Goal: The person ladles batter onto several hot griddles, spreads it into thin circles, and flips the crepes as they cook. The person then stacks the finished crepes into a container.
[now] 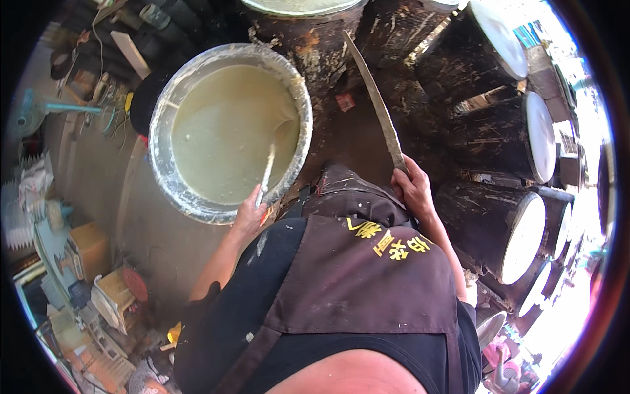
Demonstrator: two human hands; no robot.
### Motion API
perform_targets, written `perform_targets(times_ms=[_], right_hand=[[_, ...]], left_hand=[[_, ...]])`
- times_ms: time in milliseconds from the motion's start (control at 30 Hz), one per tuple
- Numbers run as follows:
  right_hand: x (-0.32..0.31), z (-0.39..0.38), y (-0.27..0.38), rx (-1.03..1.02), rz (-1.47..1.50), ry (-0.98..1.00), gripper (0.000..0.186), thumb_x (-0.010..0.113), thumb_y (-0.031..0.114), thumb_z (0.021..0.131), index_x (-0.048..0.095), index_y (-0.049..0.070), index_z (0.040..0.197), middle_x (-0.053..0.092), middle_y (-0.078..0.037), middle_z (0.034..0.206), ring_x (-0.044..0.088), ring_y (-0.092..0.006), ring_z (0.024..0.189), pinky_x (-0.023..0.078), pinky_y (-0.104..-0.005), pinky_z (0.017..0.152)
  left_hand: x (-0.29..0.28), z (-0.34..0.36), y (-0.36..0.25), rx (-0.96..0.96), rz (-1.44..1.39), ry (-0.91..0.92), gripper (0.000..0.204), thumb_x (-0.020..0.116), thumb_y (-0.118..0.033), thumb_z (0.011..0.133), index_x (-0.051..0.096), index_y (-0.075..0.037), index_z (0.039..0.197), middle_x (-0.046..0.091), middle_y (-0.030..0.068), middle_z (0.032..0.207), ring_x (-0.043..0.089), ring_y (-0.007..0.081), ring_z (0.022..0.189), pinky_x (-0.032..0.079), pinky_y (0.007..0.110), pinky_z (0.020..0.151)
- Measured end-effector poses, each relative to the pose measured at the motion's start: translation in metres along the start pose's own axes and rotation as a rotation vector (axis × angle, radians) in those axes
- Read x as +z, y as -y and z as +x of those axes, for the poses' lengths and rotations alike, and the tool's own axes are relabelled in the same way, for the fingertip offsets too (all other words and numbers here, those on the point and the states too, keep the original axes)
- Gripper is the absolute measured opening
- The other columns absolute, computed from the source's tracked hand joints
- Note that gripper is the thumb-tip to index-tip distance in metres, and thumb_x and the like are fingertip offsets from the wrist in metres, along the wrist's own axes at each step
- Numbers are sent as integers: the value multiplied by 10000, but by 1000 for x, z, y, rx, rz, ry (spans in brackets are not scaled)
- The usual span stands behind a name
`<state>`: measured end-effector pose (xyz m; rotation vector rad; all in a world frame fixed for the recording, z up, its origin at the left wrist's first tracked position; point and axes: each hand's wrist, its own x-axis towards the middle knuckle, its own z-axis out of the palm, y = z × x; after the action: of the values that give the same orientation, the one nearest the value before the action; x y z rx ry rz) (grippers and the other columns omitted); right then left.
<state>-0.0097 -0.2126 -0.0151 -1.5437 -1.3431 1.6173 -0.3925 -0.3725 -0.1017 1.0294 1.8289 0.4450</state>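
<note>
My left hand is closed around the pale handle of a stirring tool, at the near right rim of a large round metal basin. The tool's far end dips into milky, greenish-white liquid, so its shape is hidden. Faint ripples curve around that end. In my right hand is the lower end of a long, slightly curved wooden slat. It points up and away, to the right of the basin, touching nothing that I can make out.
Several dark barrel-shaped drums with pale round ends lie stacked along the right. Another dark barrel stands beyond the basin. A small red packet lies on the floor. Boxes and clutter fill the left side, near a fan.
</note>
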Motion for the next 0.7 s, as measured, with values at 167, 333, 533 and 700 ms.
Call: perform_targets(times_ms=[167,333,533,700], right_hand=[[11,0,-10,-38,-175,64,396,555,97,902,535,44,1294,602,-10,718,520,-62,577,440,-231,545],[15,1,-12,19,-295,103,426,558,110,902,519,50,1322,624,-48,738,562,-88,620,476,-250,614],[13,21,-31,-147,-551,279,535,536,93,889,429,172,1407,650,-226,813,660,-353,748,508,-415,733],[-3,24,-50,-466,-616,371,561,559,55,869,429,156,1405,623,-286,851,622,-440,809,509,-418,715]], left_hand=[[-56,27,-46,106,145,-142,606,555,-120,899,336,-98,1464,646,196,1045,644,209,834,503,336,696],[18,69,-44,-209,-571,86,591,529,-126,919,281,-162,1455,451,-5,664,439,99,479,370,268,358],[41,34,-90,-240,-1676,325,253,484,-161,983,425,-163,1229,366,-45,659,347,16,449,325,173,334],[57,-35,-133,-129,-2155,549,348,416,-163,1018,376,-106,1359,355,-38,644,327,13,421,324,171,313]])
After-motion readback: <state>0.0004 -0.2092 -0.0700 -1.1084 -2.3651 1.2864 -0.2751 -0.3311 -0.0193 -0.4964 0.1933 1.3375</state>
